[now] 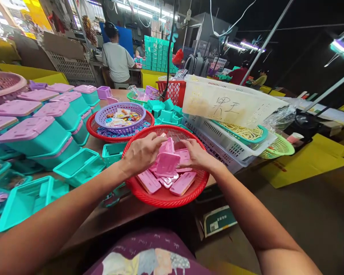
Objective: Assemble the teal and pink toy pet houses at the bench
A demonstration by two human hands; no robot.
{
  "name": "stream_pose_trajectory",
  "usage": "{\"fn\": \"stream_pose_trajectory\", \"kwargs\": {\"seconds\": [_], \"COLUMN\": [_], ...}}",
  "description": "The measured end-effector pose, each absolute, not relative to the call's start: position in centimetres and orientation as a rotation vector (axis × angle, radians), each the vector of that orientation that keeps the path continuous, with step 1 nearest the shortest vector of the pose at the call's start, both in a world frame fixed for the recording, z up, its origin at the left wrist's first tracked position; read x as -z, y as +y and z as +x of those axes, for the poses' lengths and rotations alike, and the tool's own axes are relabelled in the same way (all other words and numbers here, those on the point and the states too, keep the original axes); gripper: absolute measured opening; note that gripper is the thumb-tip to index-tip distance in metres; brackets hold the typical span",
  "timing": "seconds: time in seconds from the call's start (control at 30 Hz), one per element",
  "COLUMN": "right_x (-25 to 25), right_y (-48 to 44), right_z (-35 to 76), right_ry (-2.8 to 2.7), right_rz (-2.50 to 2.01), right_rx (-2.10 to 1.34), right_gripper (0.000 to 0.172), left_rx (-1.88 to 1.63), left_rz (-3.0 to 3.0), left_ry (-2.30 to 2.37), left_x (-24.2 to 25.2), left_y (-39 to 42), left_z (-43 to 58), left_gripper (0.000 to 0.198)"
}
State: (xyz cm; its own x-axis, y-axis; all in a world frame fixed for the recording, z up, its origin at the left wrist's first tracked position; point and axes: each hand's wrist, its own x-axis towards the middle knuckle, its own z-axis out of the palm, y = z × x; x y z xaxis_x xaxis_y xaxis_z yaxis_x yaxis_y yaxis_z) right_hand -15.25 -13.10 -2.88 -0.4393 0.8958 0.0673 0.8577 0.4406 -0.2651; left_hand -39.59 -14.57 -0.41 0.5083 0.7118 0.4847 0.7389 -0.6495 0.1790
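Note:
A red woven plastic basket [167, 200] sits before me at the table's front edge with several pink plastic lids [149, 181] in it. Over its left side, my left hand [143, 152] has its fingers closed on the edge of a raised pink plastic piece [168, 164], tilted above the others. My right hand [197, 154] reaches in from the right, fingers curved and apart beside that piece, its thumb close to the edge. Whether the right fingertips touch the pink lid behind them, I cannot tell.
Turquoise boxes with pink lids [37, 130] are stacked at left, near open turquoise trays [78, 164]. A purple basket [120, 124] of small packets stands behind. White crates [229, 99] sit to the right. Yellow cardboard [306, 160] lies lower right; a person [117, 57] sits farther back.

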Motion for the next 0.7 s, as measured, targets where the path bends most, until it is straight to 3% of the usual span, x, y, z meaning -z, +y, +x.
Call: {"fn": "stream_pose_trajectory", "kwargs": {"seconds": [0.07,0.13,0.23,0.3,0.37,0.43,0.57,0.7], "right_x": [3.7,4.3,4.4,3.9,3.3,2.7,1.9,2.1], "right_y": [-12.1,-11.4,-11.0,-11.0,-11.2,-11.4,-11.4,-11.1], "right_z": [-16.0,-16.6,-16.8,-16.4,-15.7,-15.0,-14.2,-14.9], "right_ry": [-2.565,-2.568,-2.602,-2.654,-2.659,-2.637,-2.575,-2.548], "right_rz": [-1.661,-1.76,-1.693,-1.6,-1.564,-1.563,-1.519,-1.494], "right_rx": [-0.29,-0.264,-0.297,-0.341,-0.343,-0.321,-0.356,-0.444], "right_gripper": [0.109,0.1,0.061,0.036,0.023,0.02,0.034,0.035], "left_rx": [1.067,1.278,1.337,1.213,1.005,0.7,0.043,-0.246], "left_rz": [-2.758,-2.81,-2.951,-3.078,-3.157,-3.189,-3.315,-3.253], "left_ry": [-1.2,-1.148,-1.123,-1.069,-1.01,-0.991,-0.94,-0.956], "left_x": [0.0,-0.1,0.1,0.4,0.6,0.4,-0.8,-1.3], "left_y": [-14.1,-14.0,-13.8,-13.0,-11.6,-9.8,-6.4,-5.3], "left_z": [-38.8,-38.0,-37.5,-37.8,-38.4,-39.3,-39.8,-37.8], "left_gripper": [0.037,0.038,0.038,0.037,0.039,0.048,0.078,0.081]}}
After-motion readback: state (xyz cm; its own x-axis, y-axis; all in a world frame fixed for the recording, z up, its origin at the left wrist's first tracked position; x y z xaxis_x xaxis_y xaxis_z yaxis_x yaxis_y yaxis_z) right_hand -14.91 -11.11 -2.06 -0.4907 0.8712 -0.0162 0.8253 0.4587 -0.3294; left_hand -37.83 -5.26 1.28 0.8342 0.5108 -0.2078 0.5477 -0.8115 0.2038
